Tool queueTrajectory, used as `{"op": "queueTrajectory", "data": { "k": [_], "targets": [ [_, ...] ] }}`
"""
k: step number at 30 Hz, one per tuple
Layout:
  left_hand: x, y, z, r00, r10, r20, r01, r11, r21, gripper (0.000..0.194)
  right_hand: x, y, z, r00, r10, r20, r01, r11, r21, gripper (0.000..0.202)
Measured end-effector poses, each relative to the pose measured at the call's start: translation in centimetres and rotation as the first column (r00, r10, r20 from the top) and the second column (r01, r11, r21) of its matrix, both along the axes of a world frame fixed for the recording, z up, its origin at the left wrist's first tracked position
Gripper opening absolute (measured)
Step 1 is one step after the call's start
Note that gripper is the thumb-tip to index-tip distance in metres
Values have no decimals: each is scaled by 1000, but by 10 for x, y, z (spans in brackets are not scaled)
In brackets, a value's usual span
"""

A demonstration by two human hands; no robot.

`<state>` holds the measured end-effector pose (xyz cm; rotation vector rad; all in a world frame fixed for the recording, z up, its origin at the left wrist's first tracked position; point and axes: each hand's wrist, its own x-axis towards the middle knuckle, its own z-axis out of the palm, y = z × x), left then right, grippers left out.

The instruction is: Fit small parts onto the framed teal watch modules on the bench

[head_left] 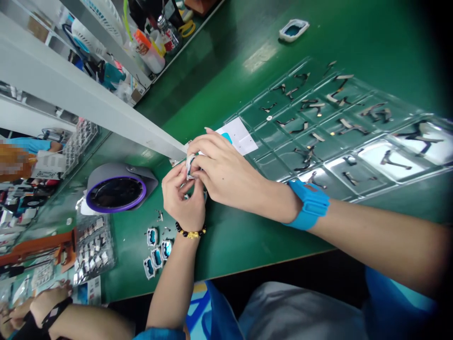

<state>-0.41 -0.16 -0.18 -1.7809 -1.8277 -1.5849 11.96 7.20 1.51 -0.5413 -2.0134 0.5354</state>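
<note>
In the head view, my left hand, with a beaded bracelet at the wrist, has its fingers closed around a small white-rimmed case. My right hand, wearing a blue wristband, pinches the same case from the other side. Fingers cover most of it, so its inside is hardly visible. Left of my left wrist lie several similar white-rimmed cases with blue insides, beside small dark parts. Beyond my right hand is a white paper sheet with a blue patch.
A clear compartment tray of dark flex-cable parts spreads to the right. Another white-rimmed case lies at the back. A grey fan-like device with purple ring stands left, near a white post. A co-worker's hands are lower left.
</note>
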Motion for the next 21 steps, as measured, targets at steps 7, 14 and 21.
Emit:
{"op": "queueTrajectory", "data": {
  "k": [7,14,21],
  "targets": [
    [-3,0,2,996,-66,61,64,997,40,30,2,-3,6,1000,14,14,-13,998,-64,19],
    [-6,-3,17,982,-165,96,168,986,-15,38,12,12,19,979,198,-51,-201,884,-422,18],
    [-1,-15,35,991,-113,73,113,994,9,43,12,14,23,795,324,-513,-571,118,-812,41]
  ]
}}
